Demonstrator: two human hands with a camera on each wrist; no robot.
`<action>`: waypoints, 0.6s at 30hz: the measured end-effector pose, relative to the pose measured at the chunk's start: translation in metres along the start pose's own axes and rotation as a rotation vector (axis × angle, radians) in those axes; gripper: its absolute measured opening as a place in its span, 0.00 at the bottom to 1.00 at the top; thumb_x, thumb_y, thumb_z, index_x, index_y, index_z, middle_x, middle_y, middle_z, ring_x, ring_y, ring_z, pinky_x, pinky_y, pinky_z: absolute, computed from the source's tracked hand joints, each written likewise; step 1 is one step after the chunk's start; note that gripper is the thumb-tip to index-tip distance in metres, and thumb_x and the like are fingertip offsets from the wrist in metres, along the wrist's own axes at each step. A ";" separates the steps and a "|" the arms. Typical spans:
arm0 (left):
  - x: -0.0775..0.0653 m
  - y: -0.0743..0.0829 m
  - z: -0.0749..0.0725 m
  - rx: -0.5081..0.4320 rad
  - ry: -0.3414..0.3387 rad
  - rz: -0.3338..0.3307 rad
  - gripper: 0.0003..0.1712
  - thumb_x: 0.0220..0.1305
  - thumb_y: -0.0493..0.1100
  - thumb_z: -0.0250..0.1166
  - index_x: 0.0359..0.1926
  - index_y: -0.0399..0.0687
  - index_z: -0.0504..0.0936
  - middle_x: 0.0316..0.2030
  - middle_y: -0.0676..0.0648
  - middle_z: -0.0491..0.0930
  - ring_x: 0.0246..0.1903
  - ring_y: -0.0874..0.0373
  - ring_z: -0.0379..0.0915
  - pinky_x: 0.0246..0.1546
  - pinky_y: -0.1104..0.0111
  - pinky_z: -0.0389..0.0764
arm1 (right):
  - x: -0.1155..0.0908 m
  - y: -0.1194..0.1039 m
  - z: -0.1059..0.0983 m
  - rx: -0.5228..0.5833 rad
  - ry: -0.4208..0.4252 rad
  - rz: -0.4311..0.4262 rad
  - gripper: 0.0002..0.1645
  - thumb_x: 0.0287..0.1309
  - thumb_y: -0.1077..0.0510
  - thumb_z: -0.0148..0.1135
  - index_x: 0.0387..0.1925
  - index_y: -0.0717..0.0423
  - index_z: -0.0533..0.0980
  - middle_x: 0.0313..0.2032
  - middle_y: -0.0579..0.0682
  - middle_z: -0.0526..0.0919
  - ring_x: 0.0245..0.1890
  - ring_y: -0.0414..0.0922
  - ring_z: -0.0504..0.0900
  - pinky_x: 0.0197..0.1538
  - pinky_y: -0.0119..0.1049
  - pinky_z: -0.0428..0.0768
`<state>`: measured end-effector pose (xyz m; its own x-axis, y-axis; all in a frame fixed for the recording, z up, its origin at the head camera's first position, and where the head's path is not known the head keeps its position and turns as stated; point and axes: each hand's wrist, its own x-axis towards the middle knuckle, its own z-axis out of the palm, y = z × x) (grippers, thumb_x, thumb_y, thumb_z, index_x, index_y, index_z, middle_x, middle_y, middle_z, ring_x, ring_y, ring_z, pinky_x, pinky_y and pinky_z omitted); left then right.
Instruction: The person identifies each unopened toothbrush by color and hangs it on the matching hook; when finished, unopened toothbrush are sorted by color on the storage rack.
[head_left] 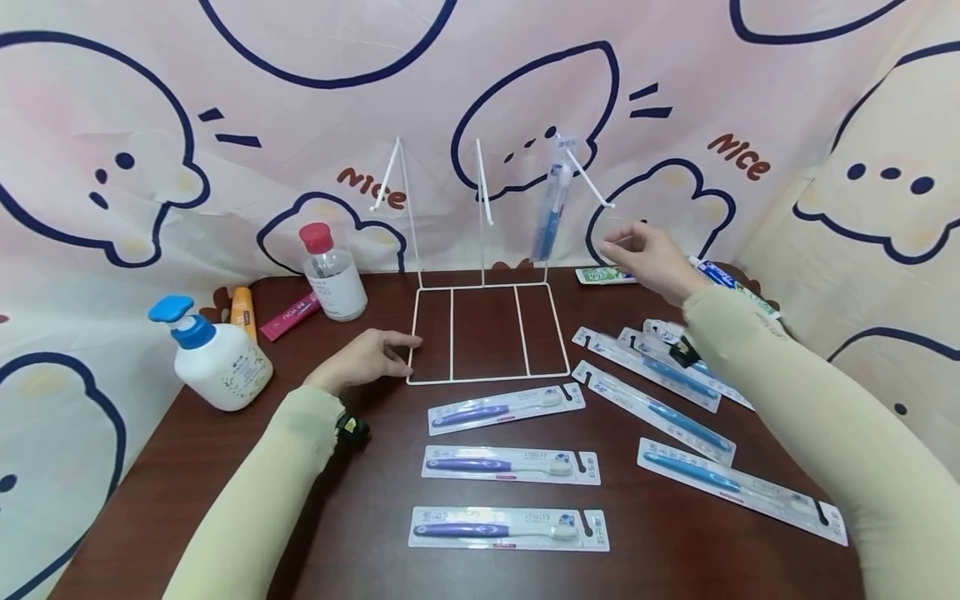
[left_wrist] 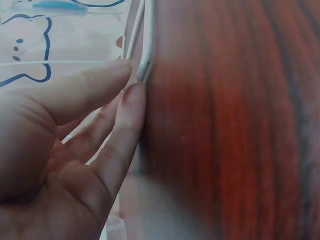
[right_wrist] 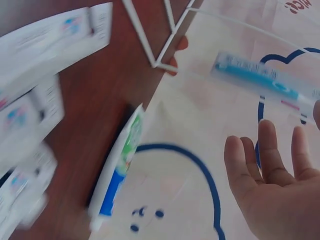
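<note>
A white wire rack [head_left: 491, 381] with three hooks stands on the table. My left hand [head_left: 365, 358] holds the left side of its base, thumb and fingertips right at the wire [left_wrist: 146, 47]. From the right-hand hook [head_left: 592, 181] hangs a packaged blue toothbrush [head_left: 552, 204]. My right hand [head_left: 651, 260] is raised just right of that hook with nothing in it. Its fingers are loosely bent and apart from the hanging package [right_wrist: 265, 82] in the right wrist view.
Three packaged purple toothbrushes [head_left: 510, 465] lie before the rack, and several blue ones [head_left: 660, 412] lie to the right. Toothpaste tubes [head_left: 600, 275] are behind my right arm. A pump bottle [head_left: 225, 367], red-capped bottle [head_left: 337, 287], pink tube [head_left: 290, 317] and orange tube [head_left: 243, 312] stand or lie left.
</note>
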<state>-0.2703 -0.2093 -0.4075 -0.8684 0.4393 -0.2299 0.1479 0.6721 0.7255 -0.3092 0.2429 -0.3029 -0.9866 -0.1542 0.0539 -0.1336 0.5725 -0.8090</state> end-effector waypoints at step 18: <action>-0.004 -0.008 0.001 -0.046 0.009 -0.053 0.30 0.50 0.41 0.71 0.56 0.59 0.76 0.45 0.50 0.78 0.41 0.54 0.73 0.47 0.60 0.73 | -0.101 0.077 -0.085 -0.126 0.031 0.157 0.33 0.57 0.33 0.48 0.53 0.53 0.68 0.52 0.54 0.74 0.41 0.39 0.78 0.48 0.49 0.74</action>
<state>-0.2677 -0.2156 -0.4132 -0.8789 0.3980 -0.2629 0.0797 0.6660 0.7417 -0.2277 0.3708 -0.3211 -0.9984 -0.0313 -0.0478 0.0135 0.6838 -0.7296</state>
